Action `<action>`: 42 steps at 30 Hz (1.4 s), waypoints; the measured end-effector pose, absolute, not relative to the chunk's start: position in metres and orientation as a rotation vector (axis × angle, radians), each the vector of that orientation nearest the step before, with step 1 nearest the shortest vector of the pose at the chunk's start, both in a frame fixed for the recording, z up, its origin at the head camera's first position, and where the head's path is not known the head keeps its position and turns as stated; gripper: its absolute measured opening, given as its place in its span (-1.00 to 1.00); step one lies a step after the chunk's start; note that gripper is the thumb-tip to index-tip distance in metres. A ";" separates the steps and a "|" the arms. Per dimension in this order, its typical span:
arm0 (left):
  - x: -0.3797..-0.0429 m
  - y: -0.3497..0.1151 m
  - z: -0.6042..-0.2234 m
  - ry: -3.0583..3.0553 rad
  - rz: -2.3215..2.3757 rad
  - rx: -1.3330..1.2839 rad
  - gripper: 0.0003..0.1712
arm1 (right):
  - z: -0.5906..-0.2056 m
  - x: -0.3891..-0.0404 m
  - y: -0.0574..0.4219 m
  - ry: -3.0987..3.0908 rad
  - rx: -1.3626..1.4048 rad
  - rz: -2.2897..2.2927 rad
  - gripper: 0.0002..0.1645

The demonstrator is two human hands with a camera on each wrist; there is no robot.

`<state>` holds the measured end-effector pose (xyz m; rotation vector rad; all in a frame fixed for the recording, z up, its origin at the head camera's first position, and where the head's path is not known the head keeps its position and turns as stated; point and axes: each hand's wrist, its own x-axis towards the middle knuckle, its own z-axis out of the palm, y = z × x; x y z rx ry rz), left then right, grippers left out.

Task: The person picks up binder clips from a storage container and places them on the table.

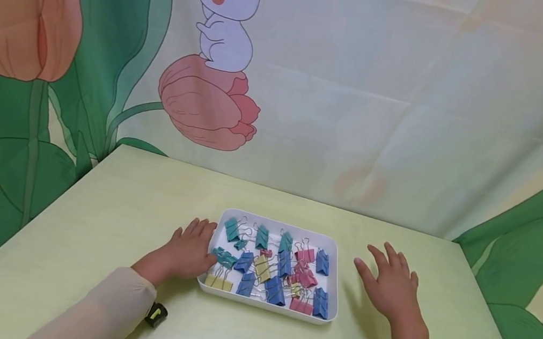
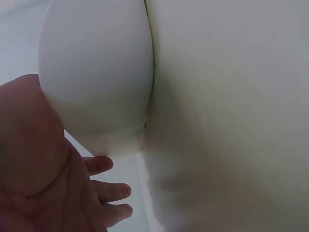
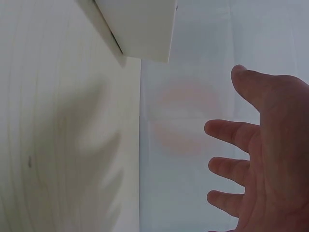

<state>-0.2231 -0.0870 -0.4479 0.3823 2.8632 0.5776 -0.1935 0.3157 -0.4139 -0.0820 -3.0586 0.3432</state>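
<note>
All visible binder clips [image 1: 275,291] lie in the tray [image 1: 262,305] on the table [image 1: 153,191], colours partly mixed, none lifted. My left hand [image 1: 189,250], fingers extended, is at the tray's left edge; my right hand [image 1: 391,284], fingers spread, stands clear of its right edge; neither grips anything.

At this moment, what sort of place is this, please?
Probably an indoor activity corner: a pale table stands before a creased backdrop printed with tulips and a white cartoon animal, and a white tray of binder clips lies on the table.
</note>
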 end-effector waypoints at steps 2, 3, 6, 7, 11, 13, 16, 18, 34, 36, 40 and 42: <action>-0.223 -0.086 -0.448 2.878 0.539 0.382 -0.17 | -0.414 -0.193 0.316 -3.065 -0.090 0.346 -0.10; -0.223 -0.086 -0.448 2.888 0.515 0.387 -0.17 | -0.415 -0.192 0.316 -3.069 -0.092 0.348 -0.09; -0.222 -0.085 -0.448 2.908 0.461 0.403 -0.17 | -0.416 -0.191 0.316 -3.076 -0.096 0.354 -0.10; -0.222 -0.084 -0.448 2.912 0.448 0.406 -0.17 | -0.417 -0.190 0.316 -3.077 -0.098 0.354 -0.09; -0.220 -0.083 -0.447 2.933 0.396 0.414 -0.17 | -0.418 -0.189 0.317 -3.073 -0.086 0.360 -0.10; -0.220 -0.082 -0.447 2.945 0.380 0.414 -0.17 | -0.419 -0.188 0.318 -3.069 -0.078 0.363 -0.11; -0.219 -0.082 -0.446 2.967 0.352 0.419 -0.18 | -0.419 -0.188 0.318 -3.066 -0.075 0.364 -0.12; -0.219 -0.081 -0.446 2.982 0.326 0.421 -0.19 | -0.419 -0.188 0.318 -3.068 -0.078 0.359 -0.12; -0.219 -0.078 -0.447 3.007 0.287 0.411 -0.20 | -0.420 -0.190 0.315 -3.064 -0.057 0.338 -0.12; -0.219 -0.079 -0.446 3.001 0.294 0.407 -0.20 | -0.418 -0.190 0.314 -3.059 -0.054 0.330 -0.11; -0.220 -0.080 -0.444 2.994 0.299 0.391 -0.18 | -0.416 -0.192 0.311 -3.049 -0.042 0.327 -0.11; -0.220 -0.080 -0.443 2.991 0.295 0.385 -0.18 | -0.415 -0.193 0.310 -3.049 -0.044 0.328 -0.11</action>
